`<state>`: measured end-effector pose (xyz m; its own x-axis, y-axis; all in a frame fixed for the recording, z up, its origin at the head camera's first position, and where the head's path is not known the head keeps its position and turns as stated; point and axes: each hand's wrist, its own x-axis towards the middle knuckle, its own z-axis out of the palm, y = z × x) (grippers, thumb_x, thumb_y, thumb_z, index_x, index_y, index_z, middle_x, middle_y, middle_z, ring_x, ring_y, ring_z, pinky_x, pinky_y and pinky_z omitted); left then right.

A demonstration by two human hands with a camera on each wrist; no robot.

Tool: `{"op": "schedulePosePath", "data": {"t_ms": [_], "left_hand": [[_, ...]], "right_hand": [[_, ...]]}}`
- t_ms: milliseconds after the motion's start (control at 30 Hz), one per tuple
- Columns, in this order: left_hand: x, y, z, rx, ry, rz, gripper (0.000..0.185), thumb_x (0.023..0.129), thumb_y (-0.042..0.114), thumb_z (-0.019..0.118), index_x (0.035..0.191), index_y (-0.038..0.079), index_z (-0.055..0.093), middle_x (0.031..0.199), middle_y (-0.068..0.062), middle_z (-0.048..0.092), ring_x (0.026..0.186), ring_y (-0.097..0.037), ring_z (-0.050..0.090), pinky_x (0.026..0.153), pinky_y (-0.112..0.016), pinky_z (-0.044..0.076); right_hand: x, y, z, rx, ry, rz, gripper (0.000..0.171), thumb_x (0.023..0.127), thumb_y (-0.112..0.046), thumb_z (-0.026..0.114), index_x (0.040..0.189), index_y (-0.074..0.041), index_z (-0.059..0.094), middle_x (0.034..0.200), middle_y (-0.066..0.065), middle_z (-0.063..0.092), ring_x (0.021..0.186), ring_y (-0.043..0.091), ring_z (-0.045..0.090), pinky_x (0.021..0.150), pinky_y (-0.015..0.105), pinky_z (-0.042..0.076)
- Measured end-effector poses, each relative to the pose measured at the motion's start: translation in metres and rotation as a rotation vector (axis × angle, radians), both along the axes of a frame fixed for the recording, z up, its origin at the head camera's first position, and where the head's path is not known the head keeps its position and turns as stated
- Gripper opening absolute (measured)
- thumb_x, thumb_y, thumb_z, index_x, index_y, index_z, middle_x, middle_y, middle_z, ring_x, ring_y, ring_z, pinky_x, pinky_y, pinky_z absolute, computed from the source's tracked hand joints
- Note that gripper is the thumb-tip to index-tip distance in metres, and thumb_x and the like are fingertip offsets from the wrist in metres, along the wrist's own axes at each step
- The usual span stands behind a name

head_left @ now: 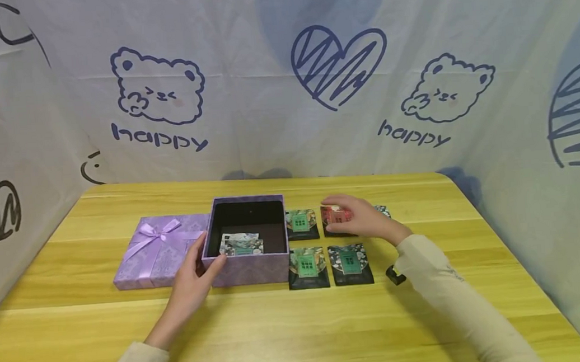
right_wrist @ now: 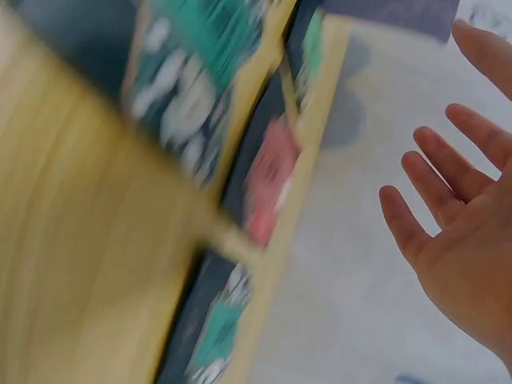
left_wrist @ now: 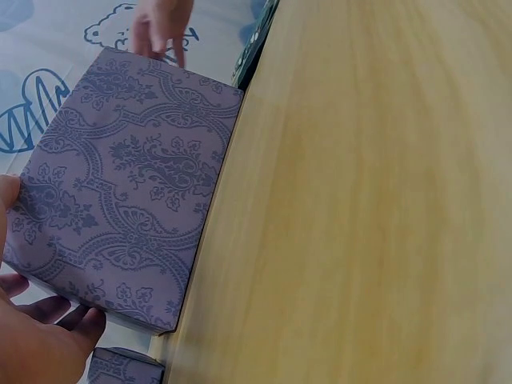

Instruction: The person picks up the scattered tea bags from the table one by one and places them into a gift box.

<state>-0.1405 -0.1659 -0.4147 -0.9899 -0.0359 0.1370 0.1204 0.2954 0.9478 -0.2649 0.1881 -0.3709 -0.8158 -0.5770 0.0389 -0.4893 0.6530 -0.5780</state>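
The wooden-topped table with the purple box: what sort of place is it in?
Probably a small indoor booth set up for filming: pale fabric printed with cartoon bears and hearts hangs behind and beside the table, and small black devices sit near both wrists.

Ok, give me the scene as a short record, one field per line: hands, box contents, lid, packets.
left hand: grips left side of the open purple patterned box
right hand: over the flat black packet with red label, holding nothing
box contents: at least two flat printed packets
lid: purple, patterned, ribbon-bowed lid, left of the box
back row: green-labelled packet, red-labelled one, partly hidden packet
front row: two flat black packets with green labels
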Motion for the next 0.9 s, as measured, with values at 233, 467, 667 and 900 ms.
{"op": "schedulePosePath", "data": {"t_ms": [233,467,667,900], "left_hand": [[0.0,0.0,0.001,-0.003,0.002,0.004,0.066,0.096,0.016,0.062,0.151,0.002,0.027,0.138,-0.029,0.046,0.117,-0.035,0.051,0.085,-0.01,0.041],[0.0,0.0,0.002,-0.003,0.001,0.004,0.067,0.096,0.015,0.062,0.151,0.002,0.027,0.137,-0.029,0.047,0.115,-0.034,0.052,0.084,-0.01,0.042],[0.0,0.0,0.003,-0.002,0.006,0.01,0.066,0.096,0.014,0.061,0.15,0.001,0.027,0.136,-0.029,0.048,0.113,-0.032,0.053,0.084,-0.011,0.043],[0.002,0.0,0.005,0.007,-0.001,0.003,0.066,0.097,0.014,0.061,0.151,0.0,0.025,0.137,-0.029,0.047,0.116,-0.032,0.051,0.086,-0.01,0.041]], "right_hand": [[-0.012,0.032,-0.015,0.08,-0.012,-0.094,0.065,0.087,-0.026,0.073,0.142,-0.002,0.046,0.144,0.021,0.043,0.131,0.04,0.037,0.104,0.058,0.032],[-0.019,0.05,-0.024,0.132,-0.03,-0.134,0.067,0.086,-0.022,0.074,0.142,0.0,0.045,0.143,0.024,0.042,0.13,0.042,0.037,0.104,0.058,0.031],[-0.024,0.062,-0.031,0.141,-0.071,-0.152,0.073,0.083,-0.022,0.078,0.142,0.003,0.043,0.143,0.026,0.042,0.131,0.044,0.035,0.106,0.059,0.029],[-0.026,0.075,-0.036,0.149,-0.119,-0.18,0.078,0.081,-0.024,0.08,0.143,0.001,0.042,0.146,0.026,0.038,0.134,0.045,0.031,0.107,0.059,0.026]]}}
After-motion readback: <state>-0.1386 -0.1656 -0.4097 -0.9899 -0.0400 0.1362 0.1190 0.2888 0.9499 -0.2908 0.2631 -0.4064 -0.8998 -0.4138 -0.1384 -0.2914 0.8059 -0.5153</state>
